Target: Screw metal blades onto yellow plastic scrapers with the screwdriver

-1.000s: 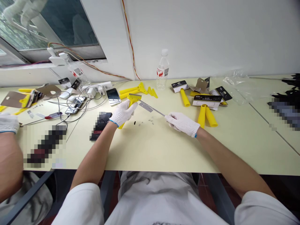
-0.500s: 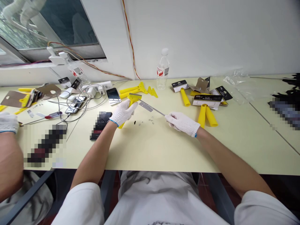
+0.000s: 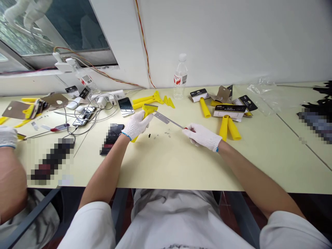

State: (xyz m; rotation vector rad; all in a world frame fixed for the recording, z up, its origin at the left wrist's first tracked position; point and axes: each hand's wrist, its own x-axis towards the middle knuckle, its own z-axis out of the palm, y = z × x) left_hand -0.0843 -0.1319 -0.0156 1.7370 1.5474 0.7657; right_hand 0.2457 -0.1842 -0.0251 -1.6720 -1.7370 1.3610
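Wrapped in a white knit glove, my left hand (image 3: 137,125) is closed round the handle of a yellow scraper (image 3: 149,109), whose head points up and away from me. My right hand (image 3: 201,136), also gloved, grips the red handle of a screwdriver (image 3: 178,125). Its long shaft slants left so that the tip is at the scraper head; whether it sits in a screw is too small to tell. Beneath the shaft lies a flat metal blade (image 3: 162,118) on the table. Small metal bits (image 3: 169,133) and a tiny black piece (image 3: 149,135) are scattered below.
Several yellow handles with black cards (image 3: 229,112) lie at the right. Yellow scraper parts (image 3: 147,100) and a plastic bottle (image 3: 180,77) stand behind. Phones (image 3: 126,106), tangled cables (image 3: 103,109) and another screwdriver (image 3: 60,127) fill the left. A co-worker's gloved hand (image 3: 7,136) is at the left edge.
My right hand has shifted its grip slightly, and the red screwdriver handle now shows. My left hand and the scraper are nearly still. Yellow now shows beside the co-worker's hand.
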